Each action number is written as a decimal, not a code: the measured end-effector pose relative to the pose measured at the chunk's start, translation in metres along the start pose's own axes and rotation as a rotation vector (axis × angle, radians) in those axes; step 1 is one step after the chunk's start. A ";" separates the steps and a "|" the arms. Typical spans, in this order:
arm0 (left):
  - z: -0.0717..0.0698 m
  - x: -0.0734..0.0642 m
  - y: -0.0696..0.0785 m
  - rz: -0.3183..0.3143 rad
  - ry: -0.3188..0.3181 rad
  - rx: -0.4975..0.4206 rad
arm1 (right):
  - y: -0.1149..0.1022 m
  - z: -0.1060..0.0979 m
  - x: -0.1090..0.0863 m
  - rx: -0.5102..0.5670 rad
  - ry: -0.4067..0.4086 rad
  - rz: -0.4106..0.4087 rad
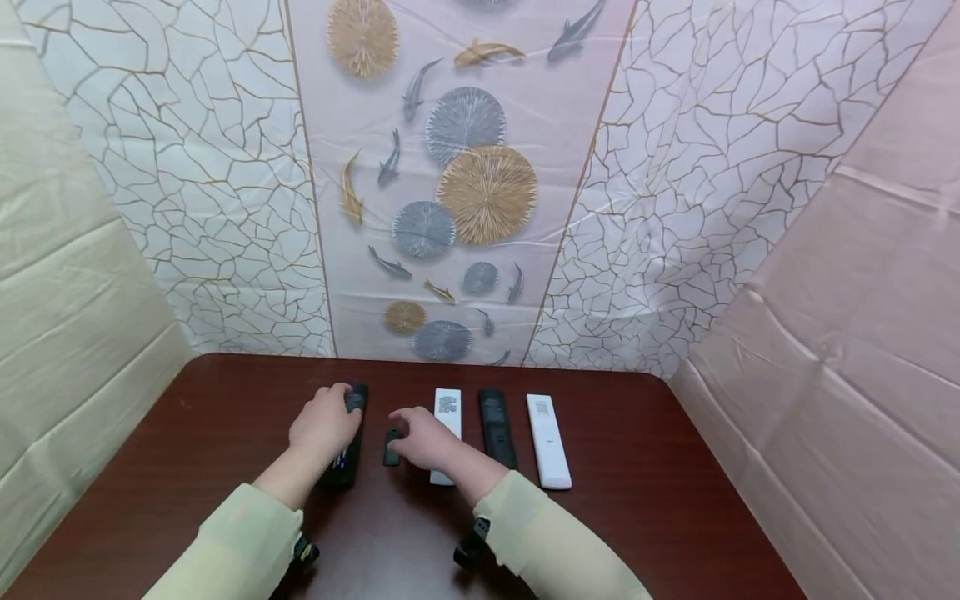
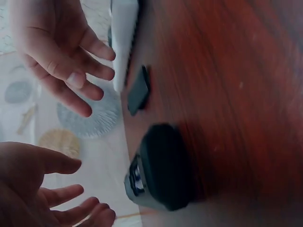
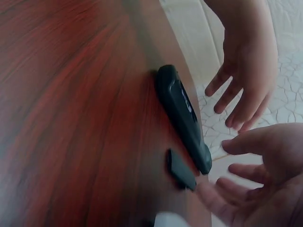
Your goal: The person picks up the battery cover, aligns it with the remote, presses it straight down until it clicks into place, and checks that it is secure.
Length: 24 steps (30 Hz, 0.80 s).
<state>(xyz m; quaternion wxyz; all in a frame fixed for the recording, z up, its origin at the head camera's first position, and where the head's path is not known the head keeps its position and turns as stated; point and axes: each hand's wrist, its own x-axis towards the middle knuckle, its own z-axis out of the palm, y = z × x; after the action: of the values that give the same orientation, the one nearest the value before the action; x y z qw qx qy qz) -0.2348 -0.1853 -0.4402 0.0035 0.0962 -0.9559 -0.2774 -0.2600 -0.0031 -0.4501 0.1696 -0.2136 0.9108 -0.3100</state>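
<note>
Lying on the table's left is a black remote control with its battery compartment uncovered; purplish batteries show inside in the right wrist view. My left hand hovers over it, fingers loosely bent, touching nothing in the left wrist view. A small black battery cover, seen as a flat piece in the left wrist view, lies just right of that remote. My right hand is above and beside the cover, its fingers spread and holding nothing. It partly hides a white remote.
Right of the hands, another black remote and a second white remote lie in a row on the dark red-brown table. Patterned cloth hangs behind the table's back edge, with plain cloth walls at the sides.
</note>
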 end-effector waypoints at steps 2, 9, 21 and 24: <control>0.000 0.006 -0.004 -0.009 -0.016 0.042 | -0.007 0.005 0.004 -0.074 -0.015 0.029; 0.001 0.025 -0.015 -0.044 -0.133 0.098 | -0.014 0.017 0.018 -0.289 -0.029 0.103; 0.007 0.037 -0.013 -0.093 -0.203 0.070 | -0.019 0.022 0.022 -0.484 -0.041 0.128; 0.010 0.039 -0.014 -0.104 -0.208 0.067 | -0.018 0.024 0.022 -0.511 -0.027 0.122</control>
<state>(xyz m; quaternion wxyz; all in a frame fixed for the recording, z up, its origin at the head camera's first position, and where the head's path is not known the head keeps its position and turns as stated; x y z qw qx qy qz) -0.2710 -0.1988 -0.4585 -0.1132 0.1166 -0.9535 -0.2536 -0.2632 -0.0392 -0.4602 0.1405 -0.1984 0.9684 -0.0561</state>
